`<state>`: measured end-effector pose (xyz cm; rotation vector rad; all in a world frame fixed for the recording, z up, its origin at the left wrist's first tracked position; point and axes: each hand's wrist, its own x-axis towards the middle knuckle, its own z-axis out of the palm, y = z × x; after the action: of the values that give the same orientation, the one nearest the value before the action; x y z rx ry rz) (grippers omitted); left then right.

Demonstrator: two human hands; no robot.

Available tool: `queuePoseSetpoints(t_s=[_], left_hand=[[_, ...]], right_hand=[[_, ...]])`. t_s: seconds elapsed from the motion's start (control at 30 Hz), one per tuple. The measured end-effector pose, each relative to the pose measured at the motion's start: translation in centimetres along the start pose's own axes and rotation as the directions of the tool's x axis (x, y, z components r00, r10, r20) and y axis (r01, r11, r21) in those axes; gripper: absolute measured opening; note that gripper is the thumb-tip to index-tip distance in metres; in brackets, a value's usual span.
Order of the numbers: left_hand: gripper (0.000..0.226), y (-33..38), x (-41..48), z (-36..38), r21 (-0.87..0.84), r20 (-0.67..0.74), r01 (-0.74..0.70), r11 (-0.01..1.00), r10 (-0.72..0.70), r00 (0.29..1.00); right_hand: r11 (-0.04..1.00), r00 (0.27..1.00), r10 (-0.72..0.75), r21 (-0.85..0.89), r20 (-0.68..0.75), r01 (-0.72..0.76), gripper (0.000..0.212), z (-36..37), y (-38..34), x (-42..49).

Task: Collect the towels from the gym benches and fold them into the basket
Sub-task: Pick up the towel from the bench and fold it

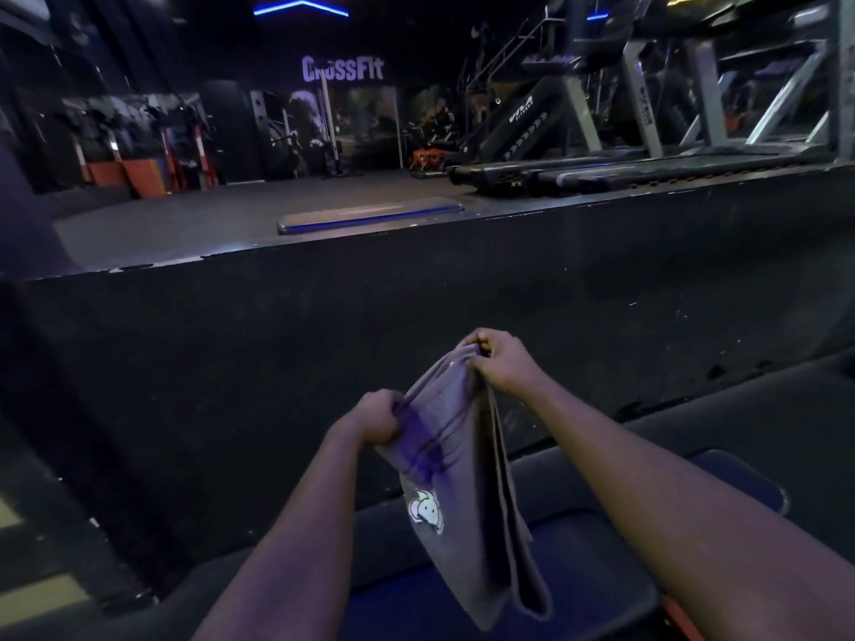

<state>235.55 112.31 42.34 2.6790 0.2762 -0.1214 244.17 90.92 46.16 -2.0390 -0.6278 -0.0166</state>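
Note:
A grey towel (467, 492) with a small white emblem hangs folded in front of me, its doubled layers drooping down over a blue padded bench (592, 576). My left hand (377, 421) grips the towel's upper left edge in a closed fist. My right hand (502, 358) pinches the top corner higher up and farther away. The towel's lower end hangs just above the bench pad. No basket is in view.
A tall black platform wall (324, 326) rises right in front of me. On top of it lie a flat blue-edged step board (370, 215) and treadmills (647, 168) to the right. Racks and orange equipment (148, 168) stand far left. A second bench pad (740, 478) lies at right.

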Motion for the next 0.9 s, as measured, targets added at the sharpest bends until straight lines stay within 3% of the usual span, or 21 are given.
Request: queuePoseSetpoints(t_s=[0.17,0.3,0.4,0.5,0.63,0.8,0.9], left_hand=[[0.022,-0.6,2.0,-0.9,-0.019,-0.243,-0.017,1.0,0.012,0.97],[0.024,-0.5,2.7,-0.9,-0.121,-0.415,-0.117,0.986,0.057,0.908],[0.024,-1.1,2.5,0.0,-0.143,-0.453,-0.177,0.974,0.095,0.887],[0.023,-2.3,1.2,1.8,-0.145,-0.38,-0.128,0.981,0.064,0.923],[0.013,-4.4,-1.2,6.6,-0.123,-0.116,0.004,0.992,-0.019,0.993],[0.018,-7.6,-5.3,15.7,-0.07,0.176,0.115,0.991,-0.101,0.979],[0.01,-9.7,-7.7,21.8,-0.105,0.321,0.175,0.979,-0.133,0.938]], right_hand=[[0.967,0.981,0.155,-0.185,-0.117,-0.175,0.019,-0.4,3.7,-0.3],[0.968,0.954,0.158,-0.149,-0.253,-0.2,0.018,-0.2,4.6,-1.0],[0.97,0.96,0.164,-0.138,-0.227,-0.198,0.02,0.1,6.1,-1.4],[0.966,0.977,0.18,-0.169,-0.112,-0.197,0.019,1.0,8.1,-2.9],[0.938,0.955,0.264,-0.267,0.136,-0.221,0.014,3.5,11.4,-6.6],[0.896,0.823,0.407,-0.35,0.396,-0.274,0.009,7.4,17.5,-13.0],[0.863,0.686,0.499,-0.375,0.53,-0.338,0.012,10.2,21.7,-17.0]])
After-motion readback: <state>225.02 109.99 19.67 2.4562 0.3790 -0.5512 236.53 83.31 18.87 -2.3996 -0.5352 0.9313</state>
